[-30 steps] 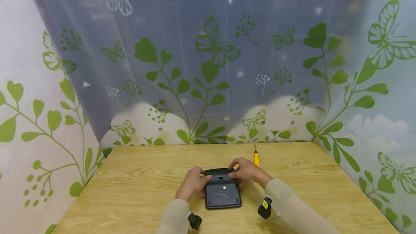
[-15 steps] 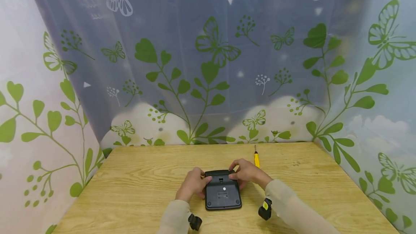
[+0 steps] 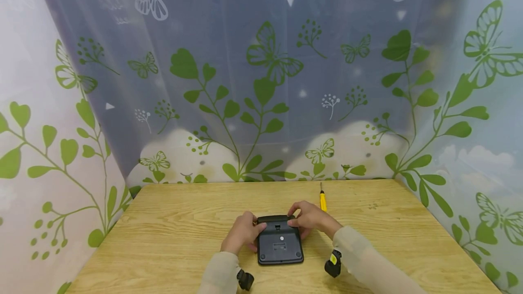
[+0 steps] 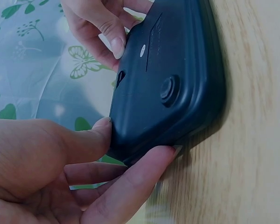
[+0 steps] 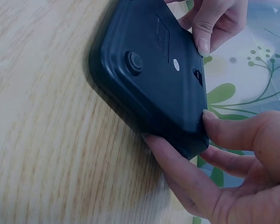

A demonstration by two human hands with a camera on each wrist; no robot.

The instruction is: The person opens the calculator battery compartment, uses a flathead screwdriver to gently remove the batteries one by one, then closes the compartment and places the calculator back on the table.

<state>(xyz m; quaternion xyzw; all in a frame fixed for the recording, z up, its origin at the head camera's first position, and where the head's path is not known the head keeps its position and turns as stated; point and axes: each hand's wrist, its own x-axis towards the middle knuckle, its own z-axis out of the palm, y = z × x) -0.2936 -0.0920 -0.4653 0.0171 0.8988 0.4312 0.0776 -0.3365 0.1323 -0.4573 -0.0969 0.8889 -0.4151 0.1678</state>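
Since the left hand [image 3: 241, 231] and right hand [image 3: 309, 219] pinch only the far corners of the black device [image 3: 280, 254] — underside up on the table [image 3: 171, 235] — one slackened grip could let it slip askew.

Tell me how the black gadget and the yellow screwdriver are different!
The gadget is black; the screwdriver is mostly yellow. The gadget is wide; the screwdriver is thin. The left hand and right hand hold the gadget, not the screwdriver. Both have some black.
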